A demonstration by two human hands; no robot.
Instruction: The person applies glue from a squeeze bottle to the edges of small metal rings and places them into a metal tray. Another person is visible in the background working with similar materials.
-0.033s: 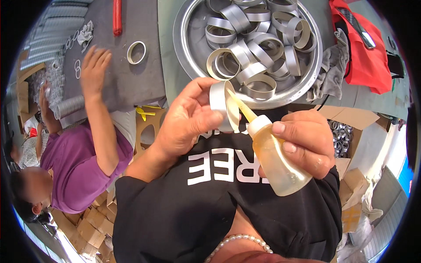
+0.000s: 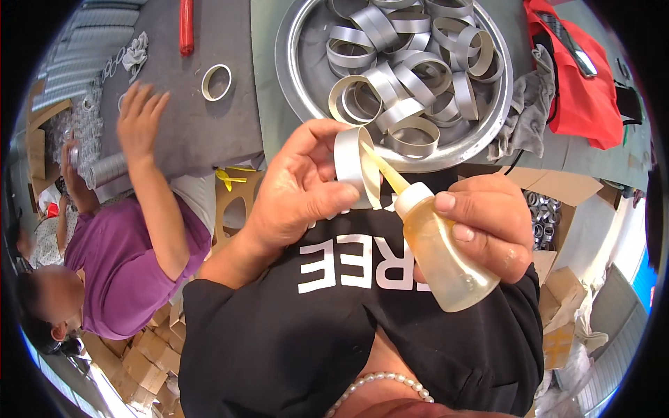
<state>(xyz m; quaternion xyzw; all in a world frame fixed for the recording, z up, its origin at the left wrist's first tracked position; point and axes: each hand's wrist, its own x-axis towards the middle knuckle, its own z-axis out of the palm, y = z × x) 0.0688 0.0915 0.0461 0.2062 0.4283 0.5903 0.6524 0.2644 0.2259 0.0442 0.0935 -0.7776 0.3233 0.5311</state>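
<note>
Glue bottle (image 2: 446, 258) sits tilted in my right hand (image 2: 484, 223), fingers wrapped tight round its body, the nozzle poking into the silver band (image 2: 357, 167) just above my chest. I judge a light squeeze and a steady tip along the band's inner face work best here. My left hand (image 2: 296, 191) pinches the band between thumb and fingertips, otherwise half curled. Beyond, the round metal tray (image 2: 296, 76) holds more bands.

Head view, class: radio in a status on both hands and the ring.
Left hand pinches silver ring. Right hand grips glue bottle, nozzle inside ring. Pan of rings beyond; nothing in the way.
</note>
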